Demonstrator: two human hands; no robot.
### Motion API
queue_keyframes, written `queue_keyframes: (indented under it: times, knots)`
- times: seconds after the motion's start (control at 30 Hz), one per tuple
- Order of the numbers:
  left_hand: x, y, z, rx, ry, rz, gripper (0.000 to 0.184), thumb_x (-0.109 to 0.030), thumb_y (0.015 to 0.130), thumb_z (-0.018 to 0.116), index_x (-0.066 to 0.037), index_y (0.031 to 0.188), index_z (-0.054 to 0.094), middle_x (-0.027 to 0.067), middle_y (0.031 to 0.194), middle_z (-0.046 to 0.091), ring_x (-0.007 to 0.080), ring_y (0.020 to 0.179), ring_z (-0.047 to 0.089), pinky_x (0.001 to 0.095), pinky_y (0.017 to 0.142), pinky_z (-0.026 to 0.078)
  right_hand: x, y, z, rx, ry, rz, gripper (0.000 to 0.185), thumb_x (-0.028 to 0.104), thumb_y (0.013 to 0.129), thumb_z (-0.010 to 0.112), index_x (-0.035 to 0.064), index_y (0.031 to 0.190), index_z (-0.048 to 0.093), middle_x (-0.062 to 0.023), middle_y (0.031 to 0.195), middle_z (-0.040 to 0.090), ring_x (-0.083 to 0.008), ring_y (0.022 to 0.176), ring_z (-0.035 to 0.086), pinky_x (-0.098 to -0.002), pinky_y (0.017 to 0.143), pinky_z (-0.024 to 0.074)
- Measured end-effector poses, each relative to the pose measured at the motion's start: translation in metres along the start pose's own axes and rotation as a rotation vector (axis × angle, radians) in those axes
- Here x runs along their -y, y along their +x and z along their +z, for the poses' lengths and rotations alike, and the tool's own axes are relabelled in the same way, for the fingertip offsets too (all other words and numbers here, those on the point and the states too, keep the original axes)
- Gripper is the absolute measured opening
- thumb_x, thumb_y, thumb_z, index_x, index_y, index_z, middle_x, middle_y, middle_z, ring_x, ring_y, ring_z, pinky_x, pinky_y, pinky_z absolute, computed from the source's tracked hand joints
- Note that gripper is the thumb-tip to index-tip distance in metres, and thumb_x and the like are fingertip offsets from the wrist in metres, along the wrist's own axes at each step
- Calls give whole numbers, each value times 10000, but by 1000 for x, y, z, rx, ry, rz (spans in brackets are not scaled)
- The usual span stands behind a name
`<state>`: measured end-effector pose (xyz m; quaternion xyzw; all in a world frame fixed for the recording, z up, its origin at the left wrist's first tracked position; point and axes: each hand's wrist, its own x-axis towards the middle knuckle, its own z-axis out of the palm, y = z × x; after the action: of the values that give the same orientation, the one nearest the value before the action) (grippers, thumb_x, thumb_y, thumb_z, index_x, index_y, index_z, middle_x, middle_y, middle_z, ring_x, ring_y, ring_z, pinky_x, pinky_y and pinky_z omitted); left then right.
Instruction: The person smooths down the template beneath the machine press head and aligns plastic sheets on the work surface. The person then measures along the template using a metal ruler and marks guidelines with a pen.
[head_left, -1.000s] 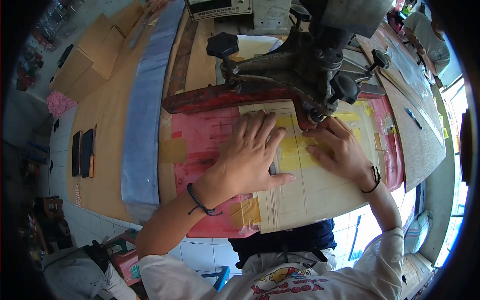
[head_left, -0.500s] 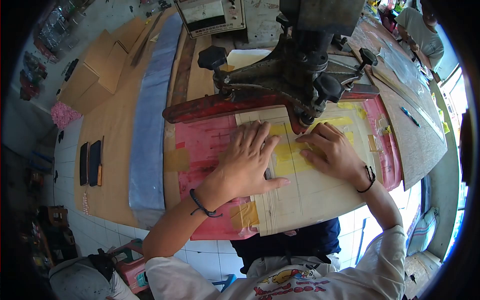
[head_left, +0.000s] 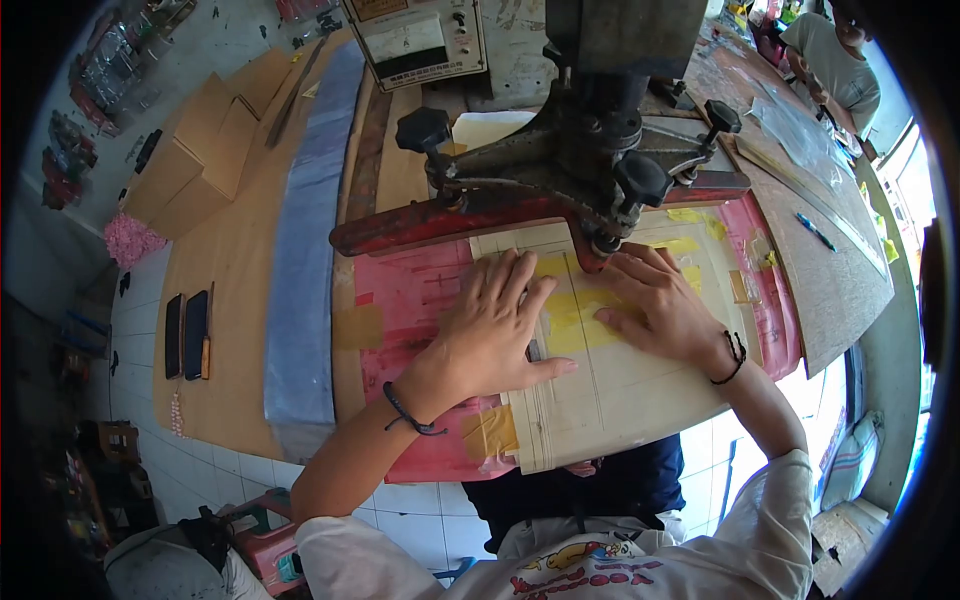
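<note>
- Both hands are open, gripping nothing: left hand (head_left: 490,335) spread flat across the pale board (head_left: 640,392) and pink sheet (head_left: 400,280), pretty much unmoved.
- Right hand (head_left: 668,312) just shifted its bent fingers up beside the press's red bar (head_left: 430,225).
- Board's under the press (head_left: 590,135), on the pink sheet.
- Cardboard box (head_left: 205,150) by the worktop (head_left: 228,300), can't see inside.

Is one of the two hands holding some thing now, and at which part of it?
Nothing is gripped, as far as can be seen: the left hand lies flat on the board, and the right hand rests on it, fingers bent.
</note>
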<state>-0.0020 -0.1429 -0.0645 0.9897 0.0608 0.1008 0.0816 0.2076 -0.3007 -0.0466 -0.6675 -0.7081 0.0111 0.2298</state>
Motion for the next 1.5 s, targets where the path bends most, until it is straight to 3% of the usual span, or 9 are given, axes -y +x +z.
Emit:
queue_keyframes:
  times: [0.67, 1.1, 1.5]
  knots:
    - [0, 1, 0, -3, -13, 6, 920, -623, 800, 706, 28, 1385, 425, 292, 1469, 340, 475, 1381, 328, 619, 1133, 272, -3, -2, 2, -32, 40, 3, 339, 260, 876, 720, 91, 1169, 709, -130, 1224, 599, -329, 1192, 524, -449, 1030, 407]
    - [1, 0, 1, 61, 10, -4, 954, -698, 841, 620, 12, 1431, 382, 298, 1495, 299, 483, 1416, 279, 624, 1146, 247, 0, -3, -1, -23, 49, 6, 357, 262, 874, 719, 102, 1193, 702, -116, 1254, 595, -331, 1199, 519, -457, 1026, 404]
    - [1, -1, 7, 44, -15, -16, 980, -708, 832, 629, 25, 1432, 379, 331, 1503, 286, 502, 1421, 263, 607, 1150, 244, 4, -3, -6, 31, 57, -78, 423, 305, 856, 731, 112, 1230, 683, -148, 1308, 597, -339, 1256, 512, -470, 1062, 376]
